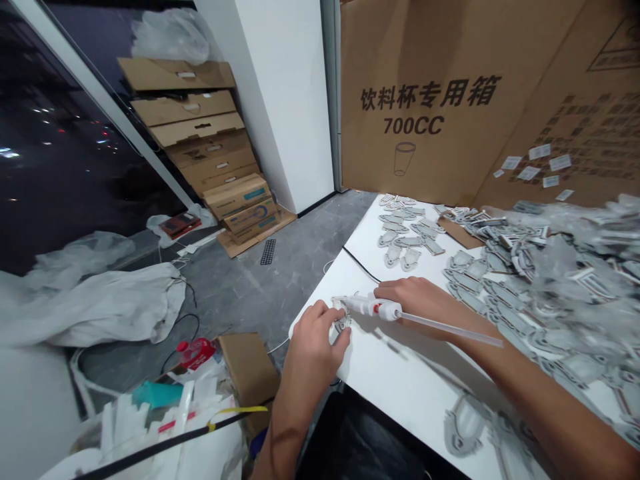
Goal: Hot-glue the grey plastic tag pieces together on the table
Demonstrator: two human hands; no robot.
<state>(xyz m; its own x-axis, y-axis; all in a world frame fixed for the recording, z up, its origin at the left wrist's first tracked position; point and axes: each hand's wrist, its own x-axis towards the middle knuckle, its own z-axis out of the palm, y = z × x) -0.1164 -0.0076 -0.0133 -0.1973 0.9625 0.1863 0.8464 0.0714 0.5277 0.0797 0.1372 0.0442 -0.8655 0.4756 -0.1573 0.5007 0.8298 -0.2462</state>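
My right hand (pixel 417 297) is wrapped round a white glue gun (pixel 373 307) with a clear glue stick (pixel 450 328) sticking out of its back. The gun's tip points left at a small grey flat piece (pixel 342 323) near the corner of the white table (pixel 395 367). My left hand (pixel 314 333) pinches that small piece with thumb and fingers, holding it down on the table. Both hands rest close together at the table's left corner.
Rows of grey flat pieces (pixel 407 237) and a heap of them in clear bags (pixel 560 280) lie at the right. A large cardboard box (pixel 450 100) stands behind. A black cable (pixel 360 265) crosses the table. Flattened cartons (pixel 210 140), white sacks (pixel 100 300) and rubbish lie on the floor at left.
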